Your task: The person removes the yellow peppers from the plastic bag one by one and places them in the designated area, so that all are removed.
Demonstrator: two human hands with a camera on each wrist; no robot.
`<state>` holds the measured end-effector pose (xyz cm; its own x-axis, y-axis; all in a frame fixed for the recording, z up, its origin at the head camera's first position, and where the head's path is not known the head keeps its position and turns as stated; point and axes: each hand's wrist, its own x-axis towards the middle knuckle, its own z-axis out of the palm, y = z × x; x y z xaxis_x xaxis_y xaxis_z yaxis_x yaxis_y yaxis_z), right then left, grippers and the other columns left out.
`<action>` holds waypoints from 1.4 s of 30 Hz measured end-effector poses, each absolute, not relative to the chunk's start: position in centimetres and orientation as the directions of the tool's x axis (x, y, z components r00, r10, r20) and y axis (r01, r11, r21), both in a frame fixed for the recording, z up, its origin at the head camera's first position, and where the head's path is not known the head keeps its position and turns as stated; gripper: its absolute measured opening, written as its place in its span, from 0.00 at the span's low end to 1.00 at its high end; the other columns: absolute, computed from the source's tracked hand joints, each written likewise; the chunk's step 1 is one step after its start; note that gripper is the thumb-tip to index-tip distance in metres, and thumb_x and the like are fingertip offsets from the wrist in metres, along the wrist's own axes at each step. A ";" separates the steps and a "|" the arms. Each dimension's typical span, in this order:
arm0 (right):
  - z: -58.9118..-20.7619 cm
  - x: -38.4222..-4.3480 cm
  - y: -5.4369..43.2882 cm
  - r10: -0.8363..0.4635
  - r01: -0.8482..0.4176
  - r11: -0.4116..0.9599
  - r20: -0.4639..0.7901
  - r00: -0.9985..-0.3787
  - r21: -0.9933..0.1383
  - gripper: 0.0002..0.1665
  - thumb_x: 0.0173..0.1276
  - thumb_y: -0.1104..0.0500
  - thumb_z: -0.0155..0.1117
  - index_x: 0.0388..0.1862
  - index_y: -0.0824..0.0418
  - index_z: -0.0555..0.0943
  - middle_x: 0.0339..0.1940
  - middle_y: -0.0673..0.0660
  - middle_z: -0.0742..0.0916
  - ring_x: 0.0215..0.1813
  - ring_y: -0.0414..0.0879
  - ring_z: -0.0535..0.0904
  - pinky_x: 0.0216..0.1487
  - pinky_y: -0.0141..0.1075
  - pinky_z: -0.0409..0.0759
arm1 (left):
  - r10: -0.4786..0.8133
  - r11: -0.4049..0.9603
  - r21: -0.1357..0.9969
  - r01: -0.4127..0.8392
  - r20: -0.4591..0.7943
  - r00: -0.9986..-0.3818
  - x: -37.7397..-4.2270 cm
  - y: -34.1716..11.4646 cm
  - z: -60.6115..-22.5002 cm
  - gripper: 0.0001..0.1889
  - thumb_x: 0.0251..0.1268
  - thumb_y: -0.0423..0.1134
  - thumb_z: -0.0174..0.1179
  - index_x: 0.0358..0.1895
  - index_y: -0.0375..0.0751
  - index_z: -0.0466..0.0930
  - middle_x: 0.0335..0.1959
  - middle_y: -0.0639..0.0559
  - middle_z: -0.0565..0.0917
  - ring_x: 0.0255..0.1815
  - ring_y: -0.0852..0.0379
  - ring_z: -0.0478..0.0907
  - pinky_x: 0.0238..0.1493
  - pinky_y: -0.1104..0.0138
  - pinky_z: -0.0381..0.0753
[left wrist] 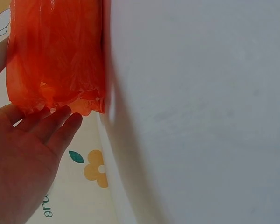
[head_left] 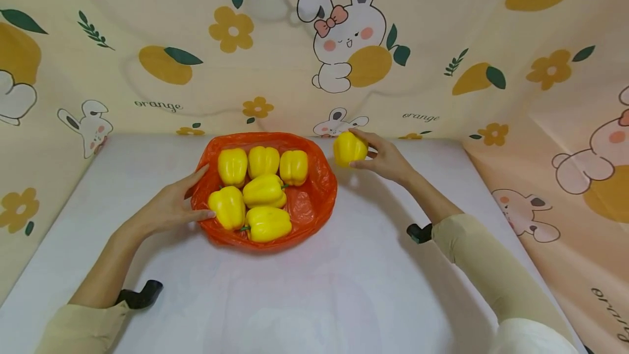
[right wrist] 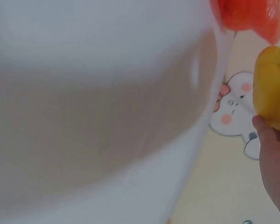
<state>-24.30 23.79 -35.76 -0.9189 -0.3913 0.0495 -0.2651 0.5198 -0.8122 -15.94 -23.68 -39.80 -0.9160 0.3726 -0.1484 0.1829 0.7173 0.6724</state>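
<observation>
My right hand [head_left: 388,160] pinches a yellow bell pepper [head_left: 350,149] between thumb and fingers, just past the right rim of an orange-red plastic bag [head_left: 321,206]. That pepper [right wrist: 272,88] is raised off the table and shows at the right edge of the right wrist view. Several more yellow bell peppers [head_left: 265,193] lie inside the bag, whose mouth is spread wide. My left hand [head_left: 169,204] rests against the bag's left side, thumb over the rim by a pepper. In the left wrist view its straight fingers [left wrist: 60,130] touch the bag's plastic wall [left wrist: 56,56].
The bag stands on a white table [head_left: 304,299] toward its back edge. A printed cloth [head_left: 275,81] with rabbits, flowers and oranges hangs behind and along the sides. Black wrist mounts [head_left: 142,294] stick out from both sleeves [head_left: 491,266].
</observation>
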 end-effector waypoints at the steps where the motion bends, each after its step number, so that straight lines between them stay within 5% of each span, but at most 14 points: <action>1: -35.5 -24.3 23.8 -0.393 -0.261 0.524 0.042 -0.919 -0.810 0.48 0.61 0.67 0.73 0.78 0.60 0.62 0.77 0.62 0.66 0.70 0.59 0.68 0.68 0.50 0.71 | 0.371 0.717 0.673 0.181 -0.150 -0.916 -16.0 -23.7 -39.9 0.59 0.56 0.60 0.70 0.81 0.45 0.40 0.78 0.32 0.52 0.76 0.30 0.50 0.70 0.35 0.54; 16: -41.5 -28.8 27.0 -0.308 -0.188 0.525 0.021 -0.951 -0.830 0.47 0.61 0.62 0.75 0.77 0.52 0.64 0.77 0.55 0.67 0.73 0.56 0.66 0.72 0.48 0.67 | 0.371 0.719 0.672 0.181 -0.150 -0.917 -16.4 -23.5 -40.8 0.58 0.55 0.59 0.71 0.81 0.48 0.42 0.77 0.32 0.54 0.76 0.30 0.51 0.71 0.36 0.53; 22: -41.7 -29.5 27.4 -0.294 -0.181 0.525 0.023 -0.956 -0.832 0.45 0.63 0.62 0.74 0.77 0.50 0.65 0.78 0.55 0.66 0.75 0.55 0.64 0.73 0.46 0.66 | 0.374 0.719 0.671 0.180 -0.155 -0.914 -16.8 -23.4 -40.3 0.58 0.55 0.59 0.71 0.81 0.49 0.42 0.78 0.33 0.53 0.76 0.30 0.51 0.71 0.36 0.54; 31: -39.4 -28.1 26.2 -0.313 -0.142 0.488 -0.021 -0.949 -0.861 0.40 0.65 0.68 0.69 0.74 0.66 0.66 0.77 0.64 0.65 0.76 0.61 0.60 0.75 0.53 0.60 | 0.364 0.721 0.675 0.158 -0.174 -0.915 -16.9 -23.4 -40.0 0.58 0.54 0.59 0.72 0.82 0.50 0.41 0.78 0.33 0.53 0.76 0.30 0.51 0.71 0.35 0.53; 42: -39.2 -28.1 25.8 -0.282 -0.069 0.448 -0.068 -0.957 -0.891 0.45 0.64 0.68 0.70 0.77 0.62 0.62 0.77 0.63 0.64 0.74 0.63 0.62 0.75 0.53 0.61 | 0.347 0.726 0.675 0.130 -0.197 -0.917 -16.8 -23.7 -39.8 0.58 0.54 0.60 0.71 0.81 0.49 0.41 0.79 0.33 0.51 0.77 0.30 0.49 0.71 0.35 0.52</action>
<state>-28.11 25.84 -39.24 -0.9571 -0.2818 -0.0678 -0.0688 0.4481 -0.8913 -16.81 -23.66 -39.82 -0.9171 0.3465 -0.1969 0.1295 0.7264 0.6749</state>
